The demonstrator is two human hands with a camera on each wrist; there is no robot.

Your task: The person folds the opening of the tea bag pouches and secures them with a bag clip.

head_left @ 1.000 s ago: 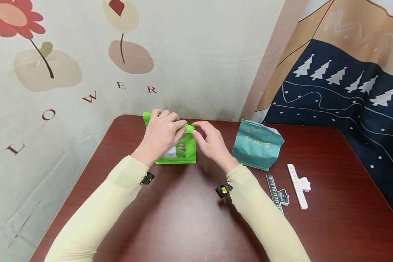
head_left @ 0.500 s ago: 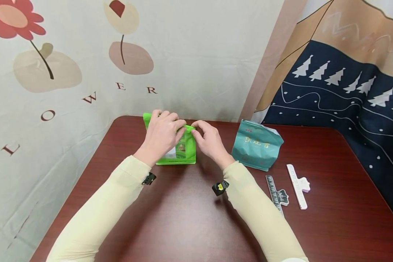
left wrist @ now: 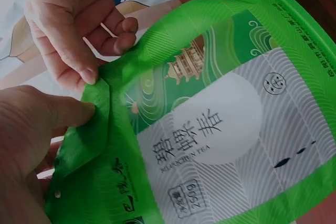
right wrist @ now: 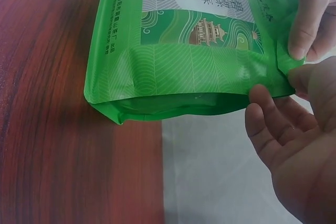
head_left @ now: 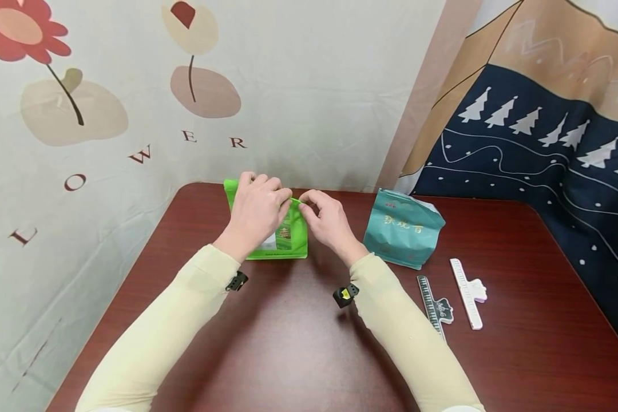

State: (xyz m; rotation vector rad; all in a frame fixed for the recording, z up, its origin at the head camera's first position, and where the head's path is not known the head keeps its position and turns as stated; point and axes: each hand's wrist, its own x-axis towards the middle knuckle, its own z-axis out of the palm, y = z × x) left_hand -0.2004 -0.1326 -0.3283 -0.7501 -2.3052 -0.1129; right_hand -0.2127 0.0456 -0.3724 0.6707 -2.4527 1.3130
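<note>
The bright green Biluochun tea pouch (left wrist: 210,108) had a silvery front panel with a white disc, dark Chinese characters, "250g" and a gold-brown pagoda on darker green; its top edge was folded over in a narrow flap. It stood near the back edge of the dark red-brown worktop (head_left: 298,349). To its right, well apart, stood a creased teal pouch (head_left: 404,229) with gold characters, and nearer the person lay a black ruler-marked clip (head_left: 432,306) and a white clip (head_left: 467,294), the right sleeve (head_left: 407,326) overlapping the black one's near end. The left hand (head_left: 257,210) pinched the folded top, hiding much of the front from above; the right hand (head_left: 331,222) pinched the fold's right end, thumb against fingers, the pouch hanging below both grips.
</note>
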